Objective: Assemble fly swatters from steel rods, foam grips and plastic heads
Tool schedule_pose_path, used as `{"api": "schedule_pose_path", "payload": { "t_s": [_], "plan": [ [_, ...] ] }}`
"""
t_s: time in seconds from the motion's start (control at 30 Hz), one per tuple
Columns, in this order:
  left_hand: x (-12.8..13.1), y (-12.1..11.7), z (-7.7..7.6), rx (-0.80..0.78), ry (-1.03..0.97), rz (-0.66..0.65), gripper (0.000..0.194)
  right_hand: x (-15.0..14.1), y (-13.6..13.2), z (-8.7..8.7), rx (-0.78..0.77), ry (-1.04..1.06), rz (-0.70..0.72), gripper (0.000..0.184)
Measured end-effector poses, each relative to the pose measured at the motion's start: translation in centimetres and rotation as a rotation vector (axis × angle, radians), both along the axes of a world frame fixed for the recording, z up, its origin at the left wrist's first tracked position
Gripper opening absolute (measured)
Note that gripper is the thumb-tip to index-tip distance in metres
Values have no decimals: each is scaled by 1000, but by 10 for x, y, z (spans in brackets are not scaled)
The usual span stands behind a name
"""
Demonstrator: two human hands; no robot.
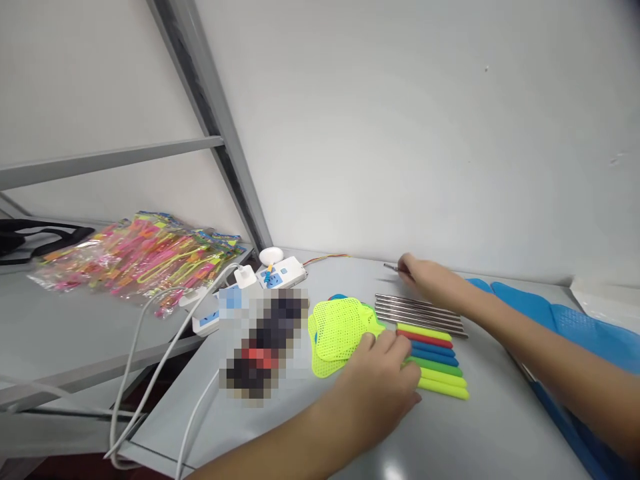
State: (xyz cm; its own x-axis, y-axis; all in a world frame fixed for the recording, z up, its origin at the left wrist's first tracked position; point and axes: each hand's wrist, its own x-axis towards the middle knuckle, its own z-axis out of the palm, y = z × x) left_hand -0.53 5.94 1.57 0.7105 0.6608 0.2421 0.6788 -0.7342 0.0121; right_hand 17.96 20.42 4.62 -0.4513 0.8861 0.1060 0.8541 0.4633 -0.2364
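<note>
My left hand (383, 377) rests on the grey table (490, 427), its fingers curled over the near ends of a row of coloured handles (440, 360), green, red, blue and yellow. Just left of it lie yellow mesh swatter heads (336, 330). My right hand (425, 277) reaches to the far side of the table and pinches a thin metal rod (393, 268) by its end. Several more metal rods (417, 312) lie side by side between my two hands.
Blue plastic bags (575, 323) lie under my right forearm. White power strips (280, 275) with cables sit at the table's left end, beside a blurred dark object (265, 347). A shelf on the left holds packets of pink and yellow toys (135, 257). A white wall stands behind.
</note>
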Motion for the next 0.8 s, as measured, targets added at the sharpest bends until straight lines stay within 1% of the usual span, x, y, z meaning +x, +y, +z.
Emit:
{"api": "schedule_pose_path", "payload": {
  "t_s": [0.07,0.1,0.17,0.23,0.3,0.33,0.4,0.47,0.53,0.6,0.7,0.8],
  "plan": [
    [0,1,-1,-13,2,31,25,6,-10,13,70,79,-79,23],
    [0,1,-2,-21,2,38,23,10,-18,20,117,154,-113,22],
    [0,2,-3,-27,0,36,16,19,-37,32,205,387,-150,19],
    [0,3,-2,-18,-23,14,10,27,-60,41,216,693,-145,14],
    [-1,4,3,-20,-91,-26,9,33,-84,46,129,1005,-130,5],
    [-2,4,7,-37,-146,-53,9,35,-95,48,63,1156,-132,4],
    [-3,4,15,-92,-287,-119,10,38,-113,52,-81,1416,-150,14],
    [-3,4,22,-162,-445,-183,10,39,-127,56,-215,1596,-177,24],
    [0,3,23,-218,-563,-218,11,37,-136,61,-308,1705,-192,30],
    [6,2,22,-264,-604,-229,14,34,-143,68,-350,1767,-188,33],
    [20,0,18,-318,-571,-239,18,28,-151,79,-373,1805,-139,37],
    [35,-3,19,-379,-526,-201,21,23,-156,90,-375,1805,-58,41]
  ]
}}
